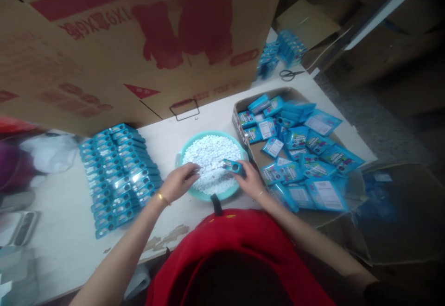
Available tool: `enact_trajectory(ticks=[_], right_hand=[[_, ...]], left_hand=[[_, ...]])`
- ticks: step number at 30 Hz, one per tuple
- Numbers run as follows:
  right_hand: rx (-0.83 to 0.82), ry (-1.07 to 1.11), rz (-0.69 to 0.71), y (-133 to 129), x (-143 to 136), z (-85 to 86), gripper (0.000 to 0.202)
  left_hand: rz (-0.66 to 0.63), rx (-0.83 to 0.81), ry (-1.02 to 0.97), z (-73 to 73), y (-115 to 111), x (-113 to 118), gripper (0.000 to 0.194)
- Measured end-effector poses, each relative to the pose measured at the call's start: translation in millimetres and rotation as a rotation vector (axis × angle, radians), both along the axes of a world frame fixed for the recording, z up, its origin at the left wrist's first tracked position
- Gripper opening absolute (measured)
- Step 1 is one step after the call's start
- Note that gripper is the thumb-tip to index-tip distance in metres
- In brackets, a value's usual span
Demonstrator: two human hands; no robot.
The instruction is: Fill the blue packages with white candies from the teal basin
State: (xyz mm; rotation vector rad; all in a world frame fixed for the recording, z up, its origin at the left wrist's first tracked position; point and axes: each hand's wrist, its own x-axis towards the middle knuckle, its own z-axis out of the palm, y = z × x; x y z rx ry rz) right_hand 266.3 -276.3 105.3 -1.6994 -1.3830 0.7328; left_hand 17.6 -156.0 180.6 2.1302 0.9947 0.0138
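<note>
A turquoise basin (pixel 179 157) full of small white pellets (pixel 212 150) stands on the table in front of me. My right hand (pixel 250 178) grips a small blue box (pixel 232 166) over the basin's right side. From the left, my left hand (pixel 181 180) reaches over the pellets with its fingers drawn together. Whatever may be between those fingertips is too small to make out. Rows of similar blue boxes (pixel 118 176) stand packed together left of the basin, with white bits showing in some of their openings.
An open cardboard tray (pixel 259 155) heaped with blue printed packets (pixel 297 137) is at the right. Behind the basin rises a large carton (pixel 139 41). Scissors (pixel 291 74) and more blue packs (pixel 291 46) lie at the far right. A white plastic bag (pixel 52 150) sits at left.
</note>
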Motion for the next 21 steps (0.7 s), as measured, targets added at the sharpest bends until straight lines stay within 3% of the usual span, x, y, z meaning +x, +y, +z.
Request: enact_trajectory(ticks=[6,11,14,17,19,21], right_hand=[[0.029,-0.063,0.127,9.6,-13.4,5.6,0.039],[0.062,-0.061,0.156,8.6,-16.9,0.2,0.044],[0.079,-0.035,0.150,7.1,-16.5,-4.4,0.043],[0.053,-0.027,0.116,4.0,-11.8,-4.4,0.038],[0.040,-0.012,0.068,0.9,-6.2,-2.7,0.035],[0.033,0.003,0.004,-2.6,0.3,-1.0,0.034]], left_hand=[[-0.237,0.157,0.297,51.4,6.0,33.1,0.023],[-0.276,0.212,0.484,85.1,-9.1,69.2,0.022],[-0.279,0.249,0.458,93.6,-14.0,71.8,0.027],[-0.215,0.323,0.482,75.1,-4.1,48.3,0.024],[-0.143,0.337,0.555,44.3,6.3,25.2,0.021],[-0.055,0.266,0.592,3.4,12.9,7.8,0.018]])
